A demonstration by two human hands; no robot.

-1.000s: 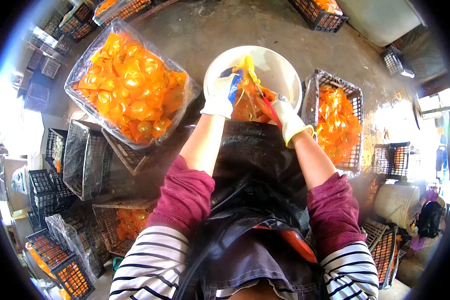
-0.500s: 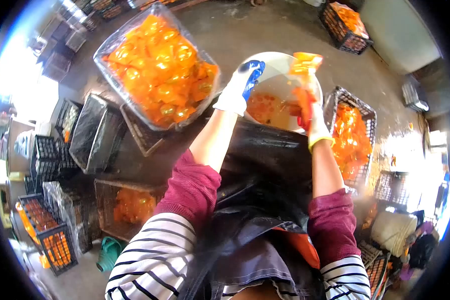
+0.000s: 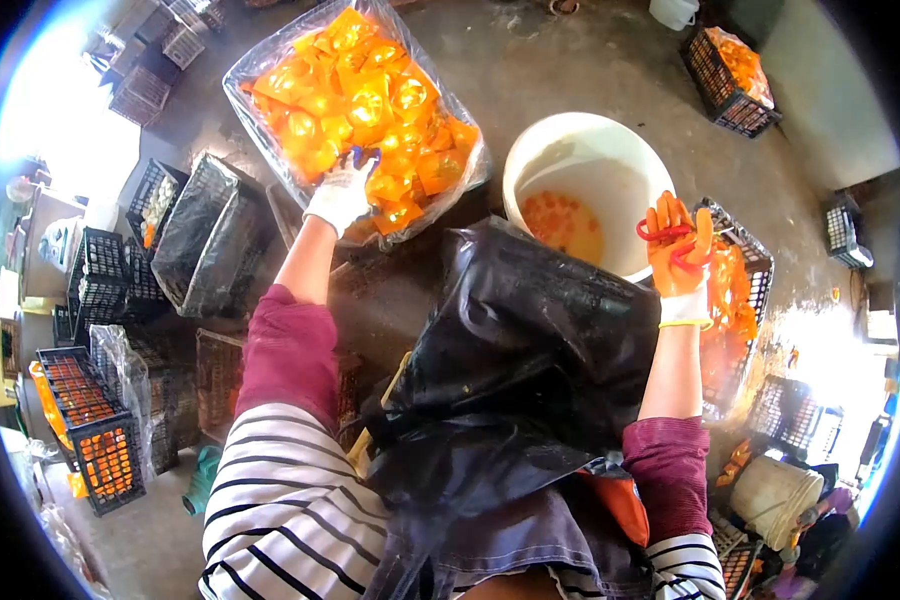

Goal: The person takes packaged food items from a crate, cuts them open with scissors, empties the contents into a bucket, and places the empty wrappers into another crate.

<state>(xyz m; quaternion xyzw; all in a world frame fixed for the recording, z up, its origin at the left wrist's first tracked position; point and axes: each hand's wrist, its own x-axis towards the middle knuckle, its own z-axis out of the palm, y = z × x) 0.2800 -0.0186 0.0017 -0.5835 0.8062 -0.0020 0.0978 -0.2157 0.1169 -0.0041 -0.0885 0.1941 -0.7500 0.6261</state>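
Observation:
My left hand, in a white glove with blue fingertips, rests on the heap of shiny orange packets in a plastic-lined crate at the upper left. Its fingers are partly spread, and no separate item shows in its grip. Palm up beside the bucket, my right hand wears an orange-palmed glove. A red-handled tool hangs looped on its fingers; the blades cannot be made out. Between the hands stands a white bucket with cloudy liquid and orange-red pieces at its bottom.
A black crate of orange packets is right of the bucket, partly behind my right hand. Another filled crate stands at the upper right. Lined and stacked crates are at the left. A black apron covers my lap.
My left hand has moved from the bucket to the packets at the left. My right hand has turned palm up at the bucket's right rim; the orange item above it is gone.

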